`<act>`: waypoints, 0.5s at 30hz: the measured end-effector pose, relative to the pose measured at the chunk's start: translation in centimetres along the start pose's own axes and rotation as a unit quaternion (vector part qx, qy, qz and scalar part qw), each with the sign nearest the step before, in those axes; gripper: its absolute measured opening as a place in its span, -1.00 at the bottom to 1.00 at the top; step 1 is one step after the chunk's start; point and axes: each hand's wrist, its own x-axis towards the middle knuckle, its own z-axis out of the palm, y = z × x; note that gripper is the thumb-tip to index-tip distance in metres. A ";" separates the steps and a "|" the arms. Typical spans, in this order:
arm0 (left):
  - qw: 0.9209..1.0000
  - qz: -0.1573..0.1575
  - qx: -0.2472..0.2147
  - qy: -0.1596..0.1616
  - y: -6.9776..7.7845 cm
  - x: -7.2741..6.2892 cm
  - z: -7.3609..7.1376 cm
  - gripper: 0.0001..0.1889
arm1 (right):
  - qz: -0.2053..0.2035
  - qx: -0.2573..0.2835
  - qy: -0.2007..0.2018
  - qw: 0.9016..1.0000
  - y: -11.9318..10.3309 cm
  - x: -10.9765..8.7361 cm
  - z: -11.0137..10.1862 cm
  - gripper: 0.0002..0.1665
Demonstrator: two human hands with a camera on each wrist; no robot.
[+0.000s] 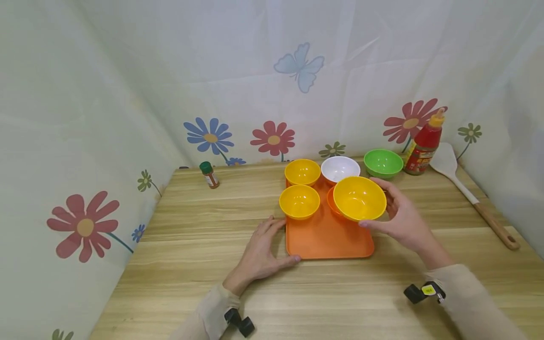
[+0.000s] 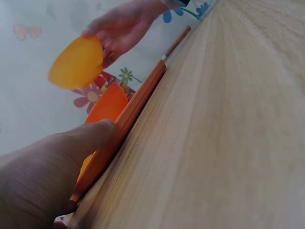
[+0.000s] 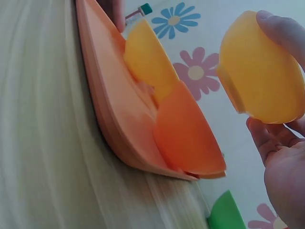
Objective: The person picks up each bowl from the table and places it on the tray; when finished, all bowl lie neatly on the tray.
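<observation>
My right hand (image 1: 403, 219) holds a yellow bowl (image 1: 360, 198) by its right side, thumb near the front and fingers behind. This bowl hangs, tilted, over an orange bowl (image 1: 331, 202) on the orange tray (image 1: 327, 241), hiding most of it from the head view. At the tray's front left corner, my left hand (image 1: 261, 252) touches the left side with its fingers and the front edge with an outstretched thumb (image 2: 90, 136). Two more yellow bowls, a near one (image 1: 299, 202) and a far one (image 1: 302, 173), stand along the tray's left side. A white bowl (image 1: 340, 169) is at the back right.
A green bowl (image 1: 383, 163) and a red sauce bottle (image 1: 425, 144) stand behind the tray to the right. A white spatula with a wooden handle (image 1: 495, 225) lies at the far right. One small green-capped spice bottle (image 1: 210, 175) stands at the back left, before the flowered curtain (image 1: 238, 85).
</observation>
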 end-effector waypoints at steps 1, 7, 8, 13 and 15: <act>1.000 0.001 -0.001 0.001 0.0 0.0 0.0 0.12 | 0.000 0.002 -0.002 1.000 0.0 0.0 0.3 0.21; 1.000 -0.001 0.000 0.000 0.0 0.0 0.0 0.15 | -0.011 0.021 -0.019 1.000 -0.2 -0.2 2.1 0.22; 1.000 -0.003 0.001 -0.001 0.0 0.0 0.0 0.15 | -0.013 0.023 -0.023 0.999 -0.2 -0.2 2.4 0.22; 1.000 0.001 0.005 0.003 0.1 0.0 0.0 0.15 | -0.010 0.029 -0.044 0.999 -0.1 -0.1 3.9 0.24; 1.000 0.002 0.007 0.003 0.1 0.0 0.0 0.16 | -0.009 0.029 -0.049 0.998 -0.1 -0.1 4.4 0.24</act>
